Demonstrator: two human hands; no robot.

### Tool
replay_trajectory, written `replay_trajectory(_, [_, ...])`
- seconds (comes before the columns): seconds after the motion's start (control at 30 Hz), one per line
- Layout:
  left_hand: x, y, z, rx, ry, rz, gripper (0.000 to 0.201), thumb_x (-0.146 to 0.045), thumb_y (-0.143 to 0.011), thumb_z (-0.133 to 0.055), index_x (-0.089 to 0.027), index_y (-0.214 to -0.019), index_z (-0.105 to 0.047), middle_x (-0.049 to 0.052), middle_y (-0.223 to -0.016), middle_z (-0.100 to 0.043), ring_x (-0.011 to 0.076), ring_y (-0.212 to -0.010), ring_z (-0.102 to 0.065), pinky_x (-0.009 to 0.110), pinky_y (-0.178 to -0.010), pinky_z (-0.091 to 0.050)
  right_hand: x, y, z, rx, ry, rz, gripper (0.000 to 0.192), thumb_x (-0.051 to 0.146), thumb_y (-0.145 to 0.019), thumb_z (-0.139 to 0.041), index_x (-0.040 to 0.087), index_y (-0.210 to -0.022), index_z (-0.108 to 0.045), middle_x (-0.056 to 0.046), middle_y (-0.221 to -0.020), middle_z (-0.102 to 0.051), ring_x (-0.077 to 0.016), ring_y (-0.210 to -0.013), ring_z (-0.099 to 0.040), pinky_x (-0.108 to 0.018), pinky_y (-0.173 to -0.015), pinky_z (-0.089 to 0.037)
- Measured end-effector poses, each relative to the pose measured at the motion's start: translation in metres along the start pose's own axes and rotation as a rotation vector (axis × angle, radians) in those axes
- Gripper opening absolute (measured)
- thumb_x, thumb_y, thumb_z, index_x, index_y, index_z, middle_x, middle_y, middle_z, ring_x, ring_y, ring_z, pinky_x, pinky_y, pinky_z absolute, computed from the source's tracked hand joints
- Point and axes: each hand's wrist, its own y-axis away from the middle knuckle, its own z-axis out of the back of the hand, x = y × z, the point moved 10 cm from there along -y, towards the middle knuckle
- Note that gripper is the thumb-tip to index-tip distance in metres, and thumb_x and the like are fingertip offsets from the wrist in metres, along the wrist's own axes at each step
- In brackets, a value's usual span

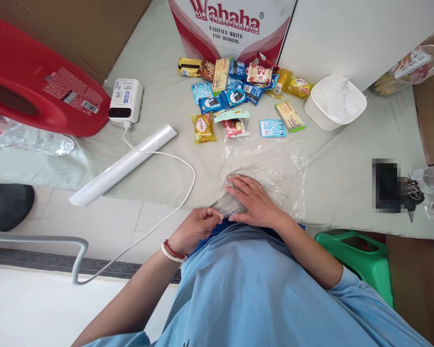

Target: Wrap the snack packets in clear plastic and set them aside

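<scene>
Left hand: fingertips pinched shut on the near edge of the clear, crinkled plastic bag, at the table's front edge.
Right hand: flat, fingers spread, palm pressing the bag onto the pale green tablecloth; grips nothing.
Handling advice: keep the palm firm while the pinch separates one film layer; pull gently, since thin film likely slips.
Beyond: heap of small wrapped snacks, white plastic tub, white rolled tube.

The right hand lies flat, palm down, fingers spread leftward, while the left hand curls just beside its thumb, fingertips pinched.
</scene>
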Motion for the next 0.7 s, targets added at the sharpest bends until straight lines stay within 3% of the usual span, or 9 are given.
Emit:
replay_trajectory(0.1, [-0.001, 0.01, 0.016, -0.053, -0.067, -0.012, 0.051, -0.065, -0.068, -0.077, -0.018, -0.069, -0.058, -0.008, -0.053, -0.038, 0.0054, -0.045, -0.028, 0.023, -0.044, -0.019, 0.004, 0.0, 0.001, 0.008, 0.007, 0.013, 0.082, 0.065, -0.089, -0.07, 0.022, -0.156, -0.049, -0.011, -0.17, -0.033, -0.0312, -0.159, -0.025, -0.054, -0.13, -0.023])
replay_trajectory(0.23, [-0.034, 0.035, 0.032, -0.396, -0.267, -0.217, 0.043, -0.061, -0.088, -0.06, -0.02, -0.074, -0.059, -0.007, -0.053, -0.037, 0.009, -0.048, -0.032, 0.024, -0.047, -0.027, 0.01, 0.0, -0.002, 0.019, 0.052, 0.03, 0.081, 0.06, -0.089, -0.073, 0.022, -0.156, -0.05, -0.01, -0.171, -0.031, -0.0309, -0.159, -0.024, -0.054, -0.132, -0.018])
replay_trajectory(0.3, [-0.066, 0.045, 0.02, -0.53, -0.386, -0.411, 0.036, -0.053, -0.095, -0.054, -0.02, -0.082, -0.064, -0.004, -0.058, -0.047, 0.0115, -0.053, -0.042, 0.026, -0.054, -0.038, 0.01, -0.001, -0.005, 0.017, 0.066, 0.027, 0.08, 0.058, -0.089, -0.074, 0.022, -0.156, -0.049, -0.01, -0.172, -0.03, -0.0312, -0.16, -0.023, -0.054, -0.132, -0.018])
replay_trajectory(0.37, [-0.101, 0.043, -0.003, -0.574, -0.509, -0.65, 0.033, -0.045, -0.1, -0.05, -0.02, -0.091, -0.07, 0.002, -0.078, -0.064, 0.0151, -0.07, -0.058, 0.029, -0.071, -0.05, 0.01, -0.002, -0.008, 0.007, 0.067, 0.027, 0.08, 0.055, -0.089, -0.074, 0.021, -0.156, -0.048, -0.011, -0.17, -0.033, -0.0311, -0.16, -0.023, -0.055, -0.132, -0.018])
replay_trajectory(0.47, [-0.137, 0.008, -0.033, -0.555, -0.744, -0.891, 0.04, -0.041, -0.103, -0.044, -0.017, -0.116, -0.072, 0.014, -0.125, -0.07, 0.0237, -0.118, -0.063, 0.039, -0.106, -0.048, 0.012, 0.0, -0.011, 0.001, 0.065, 0.022, 0.079, 0.055, -0.088, -0.076, 0.018, -0.154, -0.051, -0.014, -0.163, -0.045, -0.0334, -0.158, -0.027, -0.057, -0.132, -0.018])
replay_trajectory(0.53, [-0.144, -0.028, -0.036, -0.569, -0.896, -0.864, 0.047, -0.038, -0.105, -0.038, -0.014, -0.134, -0.065, 0.018, -0.148, -0.059, 0.0284, -0.141, -0.051, 0.047, -0.119, -0.038, 0.016, 0.006, -0.009, 0.011, 0.048, 0.008, 0.075, 0.053, -0.088, -0.076, 0.018, -0.15, -0.056, -0.015, -0.159, -0.049, -0.0349, -0.156, -0.031, -0.059, -0.13, -0.022])
replay_trajectory(0.6, [-0.141, -0.055, -0.034, -0.58, -1.047, -0.796, 0.051, -0.036, -0.106, -0.034, -0.014, -0.146, -0.057, 0.018, -0.16, -0.048, 0.031, -0.153, -0.038, 0.055, -0.126, -0.025, 0.02, 0.014, 0.001, -0.018, -0.012, -0.021, 0.059, 0.048, -0.094, -0.069, 0.02, -0.145, -0.061, -0.013, -0.153, -0.056, -0.032, -0.151, -0.041, -0.056, -0.127, -0.032])
replay_trajectory(0.7, [-0.131, -0.062, -0.039, -0.584, -1.207, -0.774, 0.055, -0.041, -0.107, -0.035, -0.017, -0.154, -0.049, 0.018, -0.168, -0.036, 0.0342, -0.158, -0.029, 0.064, -0.127, -0.015, 0.014, 0.025, 0.036, -0.213, -0.095, -0.107, 0.04, 0.036, -0.105, -0.05, 0.023, -0.141, -0.065, -0.009, -0.14, -0.068, -0.0255, -0.141, -0.053, -0.05, -0.12, -0.045])
